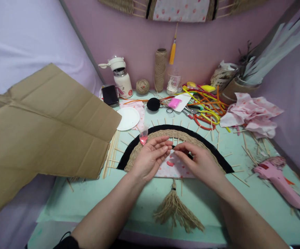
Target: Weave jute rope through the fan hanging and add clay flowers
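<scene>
A half-round woven fan (pixel 150 138) lies on the mint table, with a black rim, a jute band, a pink-spotted cloth centre and a jute tassel (pixel 177 209) below. My left hand (pixel 150 157) and my right hand (pixel 199 160) rest on its middle. Their fingertips meet in a pinch around a thin dark piece, too small to name, over the cloth. A small red bit (pixel 170 163) lies on the cloth between the hands. Thin wooden sticks poke out round the rim.
Folded cardboard (pixel 43 128) covers the left side. A pink glue gun (pixel 279 180) lies at right, crumpled pink cloth (pixel 251 114) behind it. At the back: white flask (pixel 121 77), twine spool (pixel 160 69), twine ball (pixel 142 86), black pom-pom (pixel 153 104), white plate (pixel 127 118), coloured strips (pixel 207 103).
</scene>
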`<state>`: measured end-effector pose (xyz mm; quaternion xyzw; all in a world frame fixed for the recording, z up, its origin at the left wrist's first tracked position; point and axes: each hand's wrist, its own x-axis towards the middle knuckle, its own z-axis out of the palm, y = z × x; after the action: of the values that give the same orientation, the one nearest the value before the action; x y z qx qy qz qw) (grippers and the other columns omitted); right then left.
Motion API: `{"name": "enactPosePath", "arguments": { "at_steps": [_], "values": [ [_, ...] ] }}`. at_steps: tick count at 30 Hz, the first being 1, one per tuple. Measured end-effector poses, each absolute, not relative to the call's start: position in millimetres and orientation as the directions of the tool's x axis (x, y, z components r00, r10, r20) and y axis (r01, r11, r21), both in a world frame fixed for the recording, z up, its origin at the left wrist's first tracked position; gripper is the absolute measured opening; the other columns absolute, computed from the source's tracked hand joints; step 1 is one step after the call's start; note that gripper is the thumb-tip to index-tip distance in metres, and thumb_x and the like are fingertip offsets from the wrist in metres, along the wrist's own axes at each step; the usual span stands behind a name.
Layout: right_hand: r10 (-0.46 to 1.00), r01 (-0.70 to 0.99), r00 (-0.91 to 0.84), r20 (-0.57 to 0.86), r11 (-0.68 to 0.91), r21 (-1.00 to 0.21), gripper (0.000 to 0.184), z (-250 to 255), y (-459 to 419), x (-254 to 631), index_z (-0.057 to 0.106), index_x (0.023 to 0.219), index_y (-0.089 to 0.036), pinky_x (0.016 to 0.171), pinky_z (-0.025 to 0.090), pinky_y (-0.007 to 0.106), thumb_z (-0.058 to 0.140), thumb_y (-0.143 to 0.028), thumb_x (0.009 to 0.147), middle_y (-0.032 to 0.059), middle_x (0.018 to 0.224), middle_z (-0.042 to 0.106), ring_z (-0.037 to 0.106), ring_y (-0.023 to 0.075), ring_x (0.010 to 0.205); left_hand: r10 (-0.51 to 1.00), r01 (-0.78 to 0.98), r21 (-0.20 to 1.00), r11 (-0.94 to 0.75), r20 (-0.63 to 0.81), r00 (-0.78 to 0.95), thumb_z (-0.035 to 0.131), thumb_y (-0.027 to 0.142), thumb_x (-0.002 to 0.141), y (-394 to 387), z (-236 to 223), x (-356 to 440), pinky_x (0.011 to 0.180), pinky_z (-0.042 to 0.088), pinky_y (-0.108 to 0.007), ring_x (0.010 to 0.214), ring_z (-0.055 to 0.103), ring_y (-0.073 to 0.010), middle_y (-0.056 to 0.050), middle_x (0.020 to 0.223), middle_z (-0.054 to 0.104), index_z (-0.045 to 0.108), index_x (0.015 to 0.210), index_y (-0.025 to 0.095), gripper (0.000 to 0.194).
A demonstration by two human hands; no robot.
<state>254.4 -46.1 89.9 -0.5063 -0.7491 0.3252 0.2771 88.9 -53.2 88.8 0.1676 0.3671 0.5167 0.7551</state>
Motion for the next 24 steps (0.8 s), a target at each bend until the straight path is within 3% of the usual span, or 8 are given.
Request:
{"name": "enactPosePath", "arguments": {
  "at_steps": [5,7,9,14,20,24],
  "values": [
    [0.95,0.541,-0.244,0.195,0.301,-0.785,0.013,92,-48,254,0.064,0.084,-0.021,0.067,0.046,0.027,0.052,-0.027,0.087,0.0029,0.082,0.068,0.062,0.0166,0.075,0.915,-0.689,0.609,0.392,-0.334,0.225,0.07,0.021,0.075,-53,88,91,0.05,0.037,-0.013,0.051,0.045,-0.0022,0.003,0.06,0.054,0.065,0.084,0.011,0.014],
    [0.945,0.519,-0.231,0.231,0.321,-0.792,0.013,92,-50,253,0.063,0.084,-0.021,0.068,0.047,0.028,0.053,-0.028,0.087,0.003,0.082,0.068,0.062,0.0165,0.076,0.904,-0.714,0.564,0.415,-0.344,0.253,0.065,0.023,0.08,-53,90,91,0.049,0.037,-0.013,0.05,0.044,-0.0024,0.001,0.061,0.052,0.064,0.083,0.01,0.013],
    [0.937,0.5,-0.22,0.271,0.347,-0.793,0.012,92,-51,252,0.063,0.086,-0.021,0.069,0.047,0.028,0.053,-0.028,0.087,0.0028,0.083,0.067,0.061,0.016,0.075,0.886,-0.732,0.517,0.444,-0.378,0.27,0.06,0.015,0.082,-52,91,91,0.055,0.042,-0.014,0.057,0.05,-0.004,-0.003,0.07,0.057,0.065,0.088,0.009,0.01],
    [0.906,0.489,-0.212,0.366,0.423,-0.763,0.011,93,-53,251,0.061,0.088,-0.021,0.069,0.047,0.029,0.052,-0.026,0.088,0.0035,0.082,0.065,0.06,0.0163,0.075,0.873,-0.782,0.443,0.438,-0.418,0.252,0.051,0.001,0.079,-50,95,91,0.07,0.048,-0.016,0.075,0.06,-0.0081,-0.008,0.086,0.063,0.065,0.098,0.009,0.025],
    [0.837,0.5,-0.224,0.5,0.539,-0.678,0.011,91,-54,251,0.061,0.093,-0.021,0.072,0.048,0.031,0.052,-0.02,0.088,0.0047,0.085,0.063,0.059,0.0175,0.081,0.869,-0.822,0.358,0.444,-0.397,0.296,0.045,0.022,0.088,-49,98,88,0.083,0.049,-0.023,0.09,0.064,-0.015,-0.013,0.093,0.068,0.066,0.098,0.005,0.029],
    [0.712,0.579,-0.359,0.603,0.677,-0.454,0.038,85,-54,248,0.056,0.122,-0.023,0.093,0.041,0.047,0.055,-0.035,0.086,0.0123,0.121,0.055,0.049,0.028,0.111,0.909,-0.837,0.38,0.394,-0.299,0.292,0.043,0.034,0.091,-50,100,87,0.095,0.044,-0.028,0.113,0.057,-0.0187,-0.013,0.112,0.065,0.063,0.107,0.009,0.036]
  ]
}}
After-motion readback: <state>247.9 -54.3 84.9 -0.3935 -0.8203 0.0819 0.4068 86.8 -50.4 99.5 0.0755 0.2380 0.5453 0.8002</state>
